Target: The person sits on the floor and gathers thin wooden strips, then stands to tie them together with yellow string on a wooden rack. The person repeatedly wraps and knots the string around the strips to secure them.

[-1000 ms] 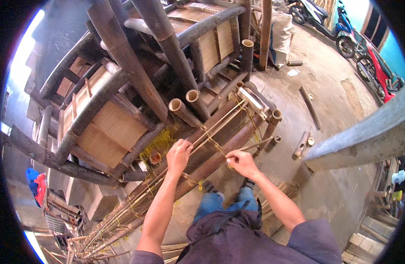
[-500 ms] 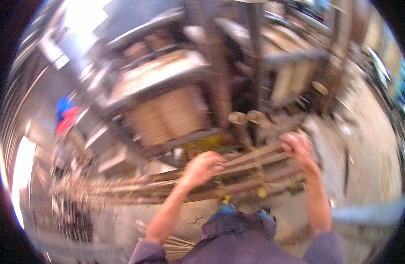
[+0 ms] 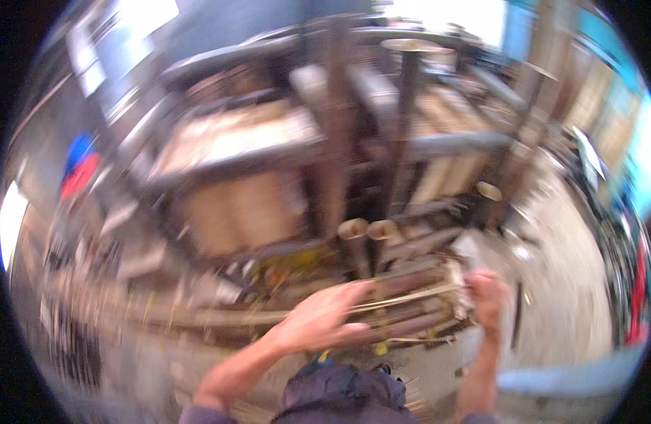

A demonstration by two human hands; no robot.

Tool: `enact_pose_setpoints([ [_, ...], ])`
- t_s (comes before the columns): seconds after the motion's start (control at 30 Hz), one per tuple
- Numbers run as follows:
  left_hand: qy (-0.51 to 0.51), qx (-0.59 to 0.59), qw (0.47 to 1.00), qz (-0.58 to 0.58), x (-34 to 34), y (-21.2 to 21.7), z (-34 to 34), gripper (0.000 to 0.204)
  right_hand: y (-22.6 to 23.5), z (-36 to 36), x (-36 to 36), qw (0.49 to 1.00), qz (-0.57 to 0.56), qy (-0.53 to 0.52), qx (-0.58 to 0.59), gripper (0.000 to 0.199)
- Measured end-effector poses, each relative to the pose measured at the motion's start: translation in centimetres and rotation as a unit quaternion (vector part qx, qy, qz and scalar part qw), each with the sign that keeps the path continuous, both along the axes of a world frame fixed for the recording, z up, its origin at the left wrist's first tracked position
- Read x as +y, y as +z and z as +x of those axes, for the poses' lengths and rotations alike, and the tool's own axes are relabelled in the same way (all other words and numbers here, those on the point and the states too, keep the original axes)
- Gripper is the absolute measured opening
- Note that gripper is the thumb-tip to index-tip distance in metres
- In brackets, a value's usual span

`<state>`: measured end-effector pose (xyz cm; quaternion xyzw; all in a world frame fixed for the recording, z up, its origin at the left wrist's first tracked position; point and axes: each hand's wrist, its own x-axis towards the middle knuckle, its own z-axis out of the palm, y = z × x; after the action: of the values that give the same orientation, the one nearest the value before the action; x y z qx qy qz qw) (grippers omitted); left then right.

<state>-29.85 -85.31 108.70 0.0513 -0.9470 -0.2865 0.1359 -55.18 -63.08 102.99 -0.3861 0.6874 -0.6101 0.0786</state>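
The left hand (image 3: 324, 319), curled moments ago, now spreads thumb from fingers over pale strips (image 3: 416, 296) along the poles (image 3: 410, 326); the right hand (image 3: 487, 293) curls by their end, its grip too blurred to tell.

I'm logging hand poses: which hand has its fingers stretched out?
The left hand, over the bamboo poles: its fingers extend, thumb apart, while the right hand is curled.

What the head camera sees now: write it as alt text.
A person's open left hand is over pale strips and brown poles; the curled right hand is near their right end. Dark-framed furniture stands behind, all blurred.
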Motion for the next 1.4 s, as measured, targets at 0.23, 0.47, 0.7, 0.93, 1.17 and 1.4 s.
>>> enact_pose_setpoints([
  [0.23, 0.115, -0.11, 0.973, 0.168, -1.6, -11.8, 3.8, 0.052, -0.7, 6.5, -9.1, 0.785, -0.4, 0.185, -0.435, 0.041],
  [0.47, 0.091, -0.154, 0.958, 0.224, -3.4, -17.6, 5.4, 0.051, -4.0, 9.9, -11.5, 0.894, -0.355, 0.141, -0.233, 0.044],
  [0.7, 0.152, -0.124, 0.97, 0.142, -4.1, -17.7, 5.9, 0.022, -15.8, 7.0, -6.2, 0.947, -0.048, 0.017, -0.318, 0.043],
  [0.93, 0.145, 0.009, 0.989, -0.023, -0.3, -18.6, 0.6, 0.007, -29.6, 16.4, 12.5, 0.87, 0.386, 0.018, -0.305, 0.045],
  [1.17, 0.147, -0.041, 0.988, -0.012, 1.6, -19.5, -0.9, 0.016, -20.2, 18.4, 4.8, 0.952, 0.207, 0.063, -0.215, 0.033],
  [1.4, 0.15, -0.03, 0.988, -0.004, 1.7, -19.8, -0.8, 0.015, -15.9, 17.5, -4.5, 0.977, 0.185, -0.089, 0.063, 0.015],
])
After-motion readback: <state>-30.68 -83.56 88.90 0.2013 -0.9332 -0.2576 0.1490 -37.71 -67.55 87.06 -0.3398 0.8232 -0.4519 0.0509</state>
